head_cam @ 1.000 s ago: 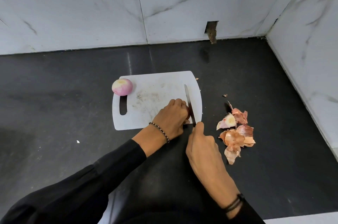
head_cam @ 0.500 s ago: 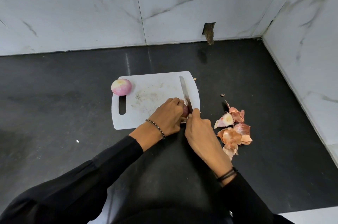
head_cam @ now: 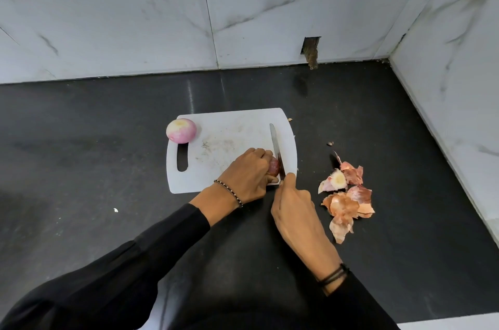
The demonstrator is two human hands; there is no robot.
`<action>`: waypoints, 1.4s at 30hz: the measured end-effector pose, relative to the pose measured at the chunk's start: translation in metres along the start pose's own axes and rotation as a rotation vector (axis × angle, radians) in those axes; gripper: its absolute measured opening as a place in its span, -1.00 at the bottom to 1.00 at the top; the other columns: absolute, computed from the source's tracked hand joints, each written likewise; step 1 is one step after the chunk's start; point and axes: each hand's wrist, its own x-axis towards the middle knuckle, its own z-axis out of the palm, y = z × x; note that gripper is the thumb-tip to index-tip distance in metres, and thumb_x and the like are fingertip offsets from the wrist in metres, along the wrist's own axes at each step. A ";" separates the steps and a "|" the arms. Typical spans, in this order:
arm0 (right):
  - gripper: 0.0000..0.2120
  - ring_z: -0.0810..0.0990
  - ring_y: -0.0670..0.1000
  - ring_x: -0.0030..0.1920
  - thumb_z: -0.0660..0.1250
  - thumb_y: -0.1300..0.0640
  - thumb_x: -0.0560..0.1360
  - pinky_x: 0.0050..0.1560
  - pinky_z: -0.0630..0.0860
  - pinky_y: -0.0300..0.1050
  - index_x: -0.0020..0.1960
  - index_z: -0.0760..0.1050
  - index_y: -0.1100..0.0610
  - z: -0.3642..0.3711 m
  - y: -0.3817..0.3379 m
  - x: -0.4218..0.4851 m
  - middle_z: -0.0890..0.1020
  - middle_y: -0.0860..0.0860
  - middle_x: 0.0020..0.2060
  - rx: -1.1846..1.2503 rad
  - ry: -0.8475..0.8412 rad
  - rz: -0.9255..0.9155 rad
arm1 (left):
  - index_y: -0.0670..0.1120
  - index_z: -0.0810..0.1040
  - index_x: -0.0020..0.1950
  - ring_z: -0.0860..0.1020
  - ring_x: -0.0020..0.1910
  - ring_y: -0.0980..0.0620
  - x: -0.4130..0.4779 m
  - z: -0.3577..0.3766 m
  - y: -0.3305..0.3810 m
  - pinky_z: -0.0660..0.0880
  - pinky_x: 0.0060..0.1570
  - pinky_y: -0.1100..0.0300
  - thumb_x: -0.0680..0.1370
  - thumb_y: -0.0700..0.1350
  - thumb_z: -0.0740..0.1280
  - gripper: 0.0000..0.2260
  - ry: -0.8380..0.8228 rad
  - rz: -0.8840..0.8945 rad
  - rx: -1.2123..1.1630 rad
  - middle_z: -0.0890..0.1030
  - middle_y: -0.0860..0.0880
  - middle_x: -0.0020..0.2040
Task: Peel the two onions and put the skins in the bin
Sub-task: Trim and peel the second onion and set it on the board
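A white cutting board [head_cam: 232,124] lies on the black counter. A peeled pink-white onion [head_cam: 181,130] sits at its far left corner. My left hand [head_cam: 249,173] grips a second, reddish onion [head_cam: 273,166] near the board's front right edge; my fingers hide most of it. My right hand [head_cam: 293,205] holds a knife [head_cam: 276,149], its blade lying against the right side of that onion and pointing away from me. A pile of brown onion skins [head_cam: 347,194] lies on the counter to the right of the board. No bin is in view.
Marble walls close the counter at the back and on the right [head_cam: 445,103]. A small dark opening [head_cam: 310,50] sits in the back wall. Tiny skin scraps [head_cam: 330,143] lie beyond the pile. The counter's front edge runs under my arms.
The knife slid back toward me along the onion after having been pushed forward half a second ago. My left hand has kept its grip on the reddish onion.
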 end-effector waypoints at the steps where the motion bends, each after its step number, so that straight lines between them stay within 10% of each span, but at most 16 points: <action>1: -0.81 0.62 0.25 -0.02 0.02 0.12 0.72 -0.14 0.50 0.13 0.28 0.23 0.17 0.000 -0.001 0.000 0.57 0.20 0.01 -0.004 0.000 0.006 | -0.22 0.38 0.35 0.44 0.18 -0.10 0.000 0.001 0.000 0.36 0.09 0.22 0.57 -0.17 0.27 -0.64 0.000 -0.003 0.001 0.50 -0.17 0.23; 19: -0.51 0.52 0.34 0.23 0.00 0.18 0.70 0.10 0.44 0.17 0.60 0.00 0.13 0.006 -0.006 0.005 0.50 0.26 0.26 -0.040 0.031 0.040 | -0.21 0.40 0.33 0.43 0.17 -0.09 -0.008 0.011 0.001 0.37 0.08 0.21 0.52 -0.21 0.29 -0.63 0.078 -0.026 -0.062 0.51 -0.15 0.21; 42: -0.73 0.57 0.28 0.09 -0.01 0.07 0.73 0.09 0.54 0.16 0.31 0.25 0.21 0.005 0.001 0.000 0.50 0.27 0.15 0.213 0.006 0.037 | -0.03 0.52 0.35 0.58 0.08 0.09 -0.026 0.023 -0.017 0.47 0.13 0.39 0.46 -0.01 0.51 -0.52 0.242 -0.192 -0.608 0.61 0.03 0.21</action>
